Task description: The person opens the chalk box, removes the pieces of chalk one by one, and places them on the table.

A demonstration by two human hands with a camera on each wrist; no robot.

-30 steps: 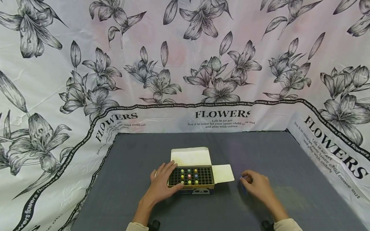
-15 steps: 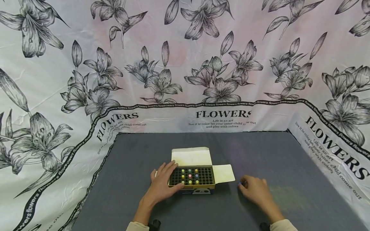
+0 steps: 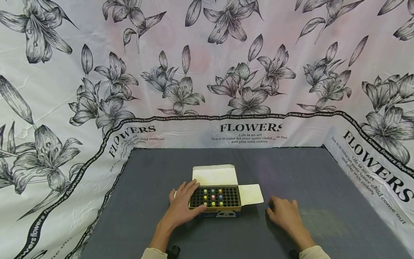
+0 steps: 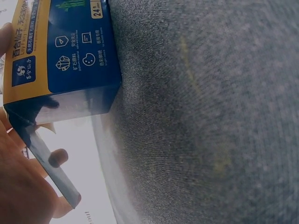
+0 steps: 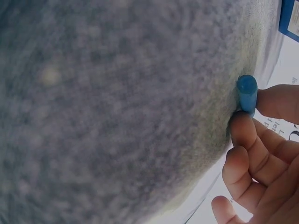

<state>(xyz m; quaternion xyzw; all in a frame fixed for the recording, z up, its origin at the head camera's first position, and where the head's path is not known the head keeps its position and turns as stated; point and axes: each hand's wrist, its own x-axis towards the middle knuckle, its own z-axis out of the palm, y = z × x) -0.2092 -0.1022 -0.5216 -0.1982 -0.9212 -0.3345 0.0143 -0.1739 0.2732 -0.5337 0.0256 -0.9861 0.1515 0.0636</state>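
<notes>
A chalk box (image 3: pixel 226 209) stands with its top folded back, showing a black holder of many holes. Several chalk sticks, yellow, green, pink and blue at the top, stand in its left and middle part. My left hand (image 3: pixel 182 205) grips the box's left end, thumb along the front edge. In the left wrist view the box's blue and yellow printed side (image 4: pixel 81 51) faces the camera, with fingers behind an end flap (image 4: pixel 49 163). To the right of the box, my right hand (image 3: pixel 286 213) pinches a blue chalk stick (image 5: pixel 247 93) between thumb and fingers, close over the table.
The long lid flap (image 3: pixel 215 175) leans back behind the box, and a side flap (image 3: pixel 251 194) sticks out toward my right hand. Grey cloth (image 3: pixel 155 167) covers the table. A white flower-printed sheet (image 3: pixel 191 133) rises around its back and sides.
My right hand has shifted slightly left and down, turning a little with the blue chalk stick. The left hand keeps its hold on the box.
</notes>
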